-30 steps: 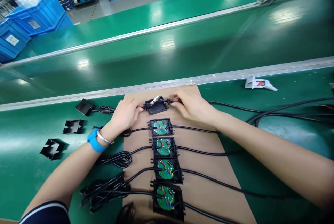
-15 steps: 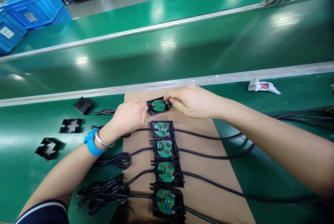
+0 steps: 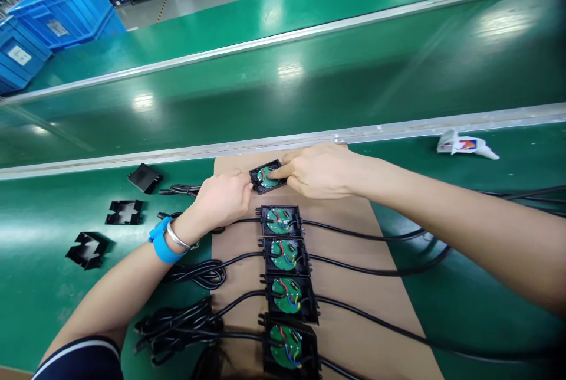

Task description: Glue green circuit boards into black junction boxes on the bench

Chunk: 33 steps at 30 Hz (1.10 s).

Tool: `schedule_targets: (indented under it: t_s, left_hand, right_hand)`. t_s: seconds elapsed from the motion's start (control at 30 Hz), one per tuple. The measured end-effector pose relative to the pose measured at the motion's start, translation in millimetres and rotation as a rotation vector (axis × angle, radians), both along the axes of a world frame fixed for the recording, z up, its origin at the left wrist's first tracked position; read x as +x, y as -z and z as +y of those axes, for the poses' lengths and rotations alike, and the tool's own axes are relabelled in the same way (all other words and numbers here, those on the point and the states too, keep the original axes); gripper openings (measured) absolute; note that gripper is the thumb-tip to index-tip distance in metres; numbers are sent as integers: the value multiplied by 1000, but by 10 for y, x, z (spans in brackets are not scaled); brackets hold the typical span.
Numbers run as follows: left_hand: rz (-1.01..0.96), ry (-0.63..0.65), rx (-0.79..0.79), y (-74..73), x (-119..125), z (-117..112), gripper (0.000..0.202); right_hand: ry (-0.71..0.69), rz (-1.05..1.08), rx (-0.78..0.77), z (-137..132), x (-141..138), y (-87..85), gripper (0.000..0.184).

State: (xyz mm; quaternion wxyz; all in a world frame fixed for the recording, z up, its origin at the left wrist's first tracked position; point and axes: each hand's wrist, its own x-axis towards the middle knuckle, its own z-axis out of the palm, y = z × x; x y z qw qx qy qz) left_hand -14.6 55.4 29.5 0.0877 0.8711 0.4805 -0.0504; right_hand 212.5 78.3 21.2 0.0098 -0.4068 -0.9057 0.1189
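At the top of a column of black plastic cases lies one tilted case [image 3: 260,189] with a round green circuit board [image 3: 264,178] in it. My left hand [image 3: 224,196] is closed on its left end, fingertips at the edge. My right hand [image 3: 321,172] lays its index finger on the board, the other fingers curled at the case's right end, which they partly hide. Below, in a line, sit several more open cases [image 3: 283,222] with wired green boards. Black cables [image 3: 354,229] run out of both their sides.
A brown cardboard sheet [image 3: 354,309] lies under the cases on the green bench. Three black covers [image 3: 124,213] rest at left, beside coiled cables [image 3: 177,324]. A crumpled white packet [image 3: 467,144] lies at right. Blue crates [image 3: 71,11] stand at the back left.
My right index finger has moved from the case's right edge onto the circuit board. My left hand stays at the left end. The view has shifted slightly.
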Motion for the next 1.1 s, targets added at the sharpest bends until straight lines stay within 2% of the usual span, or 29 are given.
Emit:
schedule_targets:
  t_s: [0.1,0.27,0.37,0.47,0.7,0.87,1.1]
  left_hand:
    - [-42,-13,-60,-24,-19,42,31]
    - [-215,-65,-226,-22,-76,85,14]
    - [-276,-71,-91,54,-99,32,12]
    - [-251,-35,48,147,-93,-37,17]
    - [-87,18,200,241,-83,-107,24]
    - [-31,8,237,226,-91,-141,26]
    - [14,-72,175,224,-32,-142,27]
  right_hand:
    - [-17,-45,-88,39,-16,0,43]
    - [-30,44,-202,-60,-27,61,43]
    - [46,82,-190,-238,-41,116,42]
    - [77,103,-170,-371,-62,138,42]
    - [86,64,-183,-397,-101,112,44]
    - [98,84,-160,-410,-108,138,43]
    - [96,135,-195,-386,-103,141,41]
